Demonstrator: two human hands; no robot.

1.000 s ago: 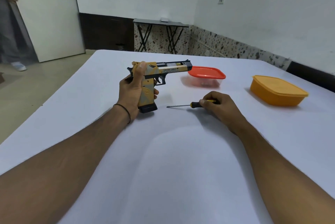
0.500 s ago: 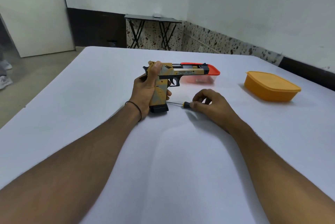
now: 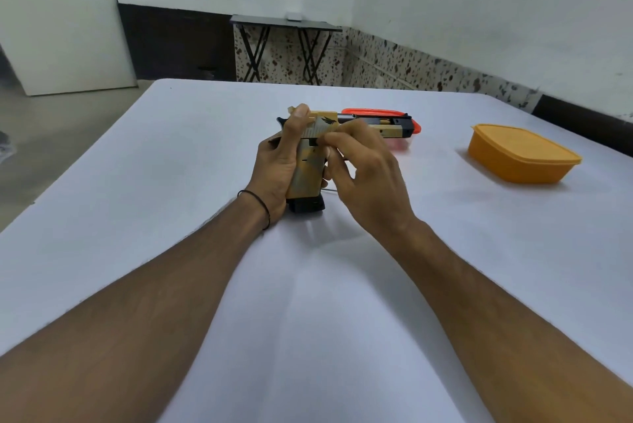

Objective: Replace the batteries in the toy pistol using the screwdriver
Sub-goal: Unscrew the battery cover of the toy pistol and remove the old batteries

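The toy pistol (image 3: 310,162) is tan and black and stands upright on its black magazine base, barrel pointing right. My left hand (image 3: 274,165) grips its handle from the left, thumb up on the rear of the slide. My right hand (image 3: 363,176) is raised against the pistol's right side, thumb and forefinger pinching at the frame just above the handle. Only a short piece of the screwdriver (image 3: 330,190), its thin metal shaft, shows on the table below my right hand. The rest of the tool is hidden behind that hand.
A clear box with a red lid (image 3: 407,121) sits right behind the pistol's barrel. An orange lidded box (image 3: 520,155) stands at the right. The white table (image 3: 171,182) drops off at its left edge to the floor. A folding side table stands by the far wall.
My right hand has left the screwdriver's handle and risen to the pistol's side. My left hand keeps its grip on the handle. The camera has turned slightly left.
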